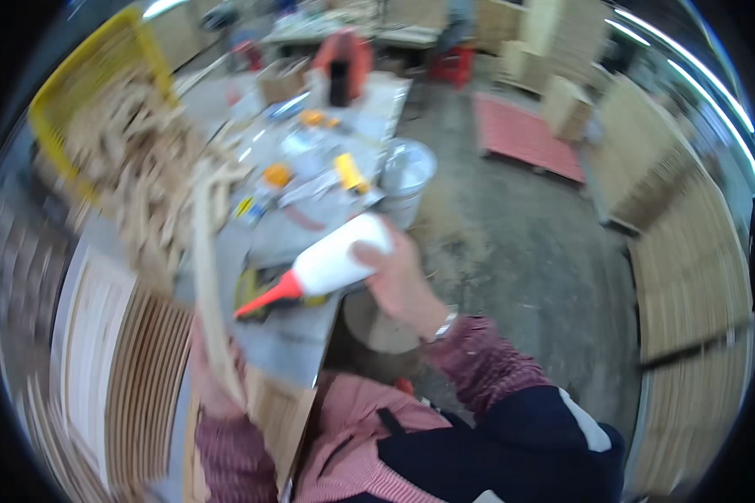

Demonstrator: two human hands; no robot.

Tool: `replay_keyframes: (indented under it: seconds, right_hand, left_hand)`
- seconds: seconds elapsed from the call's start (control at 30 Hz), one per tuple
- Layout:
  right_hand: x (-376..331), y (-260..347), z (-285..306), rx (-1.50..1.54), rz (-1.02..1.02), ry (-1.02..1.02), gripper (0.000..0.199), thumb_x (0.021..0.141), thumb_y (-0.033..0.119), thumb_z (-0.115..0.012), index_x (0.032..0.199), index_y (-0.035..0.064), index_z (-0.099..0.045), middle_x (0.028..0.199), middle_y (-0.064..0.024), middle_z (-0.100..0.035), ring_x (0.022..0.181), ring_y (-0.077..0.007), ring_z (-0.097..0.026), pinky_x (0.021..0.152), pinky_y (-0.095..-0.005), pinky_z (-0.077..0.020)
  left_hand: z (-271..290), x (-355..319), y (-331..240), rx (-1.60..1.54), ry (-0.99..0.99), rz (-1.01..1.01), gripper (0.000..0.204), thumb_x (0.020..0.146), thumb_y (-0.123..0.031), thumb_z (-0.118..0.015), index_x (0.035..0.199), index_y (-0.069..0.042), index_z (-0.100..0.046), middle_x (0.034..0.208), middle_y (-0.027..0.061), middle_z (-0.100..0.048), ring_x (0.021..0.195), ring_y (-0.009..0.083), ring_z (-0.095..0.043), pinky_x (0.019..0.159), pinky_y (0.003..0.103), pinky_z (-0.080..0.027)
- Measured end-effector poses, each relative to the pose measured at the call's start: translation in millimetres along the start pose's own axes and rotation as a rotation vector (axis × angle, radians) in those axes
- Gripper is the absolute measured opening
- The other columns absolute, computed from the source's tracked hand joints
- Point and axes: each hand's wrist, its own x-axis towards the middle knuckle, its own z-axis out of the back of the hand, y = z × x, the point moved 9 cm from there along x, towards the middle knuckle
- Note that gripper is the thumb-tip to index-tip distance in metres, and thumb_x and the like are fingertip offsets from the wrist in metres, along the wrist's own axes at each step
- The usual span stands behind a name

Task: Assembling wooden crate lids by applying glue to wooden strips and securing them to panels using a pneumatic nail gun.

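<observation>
My right hand (404, 281) is closed round a white squeeze bottle (331, 256) with a long red nozzle. The bottle is tilted, its tip pointing down and left, close to a thin wooden strip (206, 251) but apart from it. That strip stands lengthwise in my left hand (215, 373), whose fingers are partly hidden behind it. Below the nozzle, a dark and yellow tool (256, 289) lies on the worktable (298, 335); blur hides its kind. A wooden panel (278, 411) rests by my left forearm.
At the left, a yellow crate (46, 117) spills many wooden pieces (138, 159), above a row of stacked wooden frames (147, 377). Orange and yellow items (350, 173) litter the table. A white bucket (409, 172) stands beside it. Panel stacks (688, 260) line the right.
</observation>
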Motion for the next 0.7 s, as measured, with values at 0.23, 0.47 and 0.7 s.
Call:
replay_keyframes:
  seconds: [0.23,0.47,0.7]
  right_hand:
    - [-32.6,4.5,-52.9,-0.149,0.092,0.240,0.066,0.082,0.026,-0.067,0.132,-0.0053,-0.038,0.119,-0.0117,-0.051,0.110,-0.0219,-0.054,0.095,-0.0382,-0.0439]
    - [-49.2,-2.2,-74.1,-0.241,0.127,0.262,0.072,0.078,0.028,-0.071,0.132,-0.0046,-0.036,0.112,-0.0123,-0.053,0.106,-0.0226,-0.055,0.092,-0.0370,-0.0453]
    - [-58.7,-3.0,-82.3,-0.304,0.144,0.307,0.075,0.077,0.029,-0.072,0.133,-0.0033,-0.035,0.110,-0.0146,-0.055,0.106,-0.0256,-0.057,0.094,-0.0398,-0.0449]
  left_hand:
    - [3.8,-2.1,-6.6,-0.175,0.055,-0.030,0.037,0.099,-0.032,-0.038,0.132,-0.015,-0.042,0.078,0.0037,-0.049,0.053,0.0106,-0.045,0.040,0.020,-0.035]
    - [2.3,-7.5,-27.6,-0.321,0.106,-0.072,0.041,0.100,-0.032,-0.036,0.136,-0.014,-0.039,0.074,0.0021,-0.049,0.055,0.0103,-0.045,0.043,0.022,-0.038]
    - [6.1,-9.6,-38.8,-0.347,0.185,-0.099,0.036,0.101,-0.028,-0.033,0.133,-0.012,-0.041,0.077,0.0038,-0.045,0.058,0.0109,-0.041,0.044,0.021,-0.032]
